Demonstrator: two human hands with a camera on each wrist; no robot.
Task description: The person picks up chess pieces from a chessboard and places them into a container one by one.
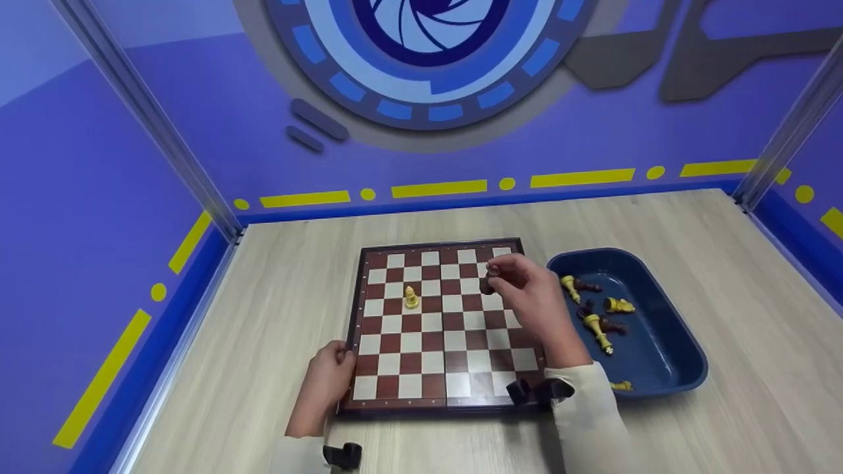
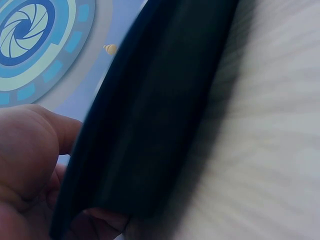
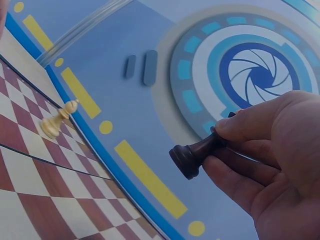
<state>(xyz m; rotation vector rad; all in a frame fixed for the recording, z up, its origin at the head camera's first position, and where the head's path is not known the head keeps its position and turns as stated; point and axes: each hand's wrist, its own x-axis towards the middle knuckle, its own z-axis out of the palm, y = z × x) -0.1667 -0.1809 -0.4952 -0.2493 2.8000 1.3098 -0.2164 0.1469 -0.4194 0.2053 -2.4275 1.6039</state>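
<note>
My right hand [image 1: 537, 303] pinches a dark chess piece [image 3: 192, 156] between thumb and fingertips, its round base pointing away from the hand and its top partly hidden by the fingers. It hangs over the right half of the brown-and-white chessboard [image 1: 421, 382]. On the board's left half stands a cream bishop [image 1: 411, 297], upright, also seen in the right wrist view. My left hand [image 1: 327, 376] grips the board's left edge near the front corner. In the left wrist view, the board's dark side [image 2: 145, 115] lies between that thumb and the fingers underneath.
Right beside the board stands a blue tray [image 1: 685, 349] with several cream and dark chess pieces lying in it, among them a cream king [image 1: 598, 332]. Patterned blue wall panels [image 1: 395, 161] enclose the wooden table [image 1: 290, 276] at the back and sides.
</note>
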